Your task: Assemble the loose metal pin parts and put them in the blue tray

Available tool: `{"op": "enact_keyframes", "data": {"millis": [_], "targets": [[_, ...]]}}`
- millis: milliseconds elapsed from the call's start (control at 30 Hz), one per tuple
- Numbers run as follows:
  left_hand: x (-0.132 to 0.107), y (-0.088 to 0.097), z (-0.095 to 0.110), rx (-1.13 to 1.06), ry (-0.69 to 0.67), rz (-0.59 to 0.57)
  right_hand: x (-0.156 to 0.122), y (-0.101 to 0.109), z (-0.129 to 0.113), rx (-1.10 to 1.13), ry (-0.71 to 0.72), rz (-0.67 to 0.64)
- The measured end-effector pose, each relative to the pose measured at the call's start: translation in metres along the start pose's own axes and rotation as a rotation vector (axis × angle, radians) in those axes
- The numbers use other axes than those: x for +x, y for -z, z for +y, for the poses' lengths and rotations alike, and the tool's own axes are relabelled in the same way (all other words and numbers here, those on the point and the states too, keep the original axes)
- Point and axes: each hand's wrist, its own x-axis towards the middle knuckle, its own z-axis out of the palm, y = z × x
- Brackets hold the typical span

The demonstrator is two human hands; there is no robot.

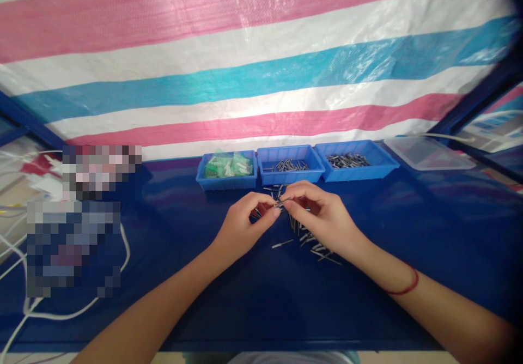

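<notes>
Between the fingertips of both hands is a thin metal blind rivet (pixel 281 203), held level above the table. My left hand (pixel 249 217) pinches one end, thumb and forefinger together. On the other end, my right hand (pixel 316 211) closes its thumb and fingers. Loose blind rivets (pixel 300 228) lie in a scattered pile on the table beneath and behind my hands, partly hidden by them. A single rivet (pixel 281 243) rests apart, in front of the pile.
Three blue bins stand at the back: the left bin (pixel 226 183) with green-and-clear packets, the middle bin (pixel 291 176) and right bin (pixel 359 174) with rivets. A clear plastic lid (pixel 429 154) lies at right. White cables (pixel 73 316) run along the left of the blue table (pixel 229 315).
</notes>
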Motion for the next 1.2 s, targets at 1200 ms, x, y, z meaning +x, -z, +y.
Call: {"op": "enact_keyframes", "data": {"millis": [1200], "targets": [[-0.021,-0.022,0.009,0.669,-0.609,-0.428,0.03,0.083,0.036,-1.007,0.082,0.332]]}}
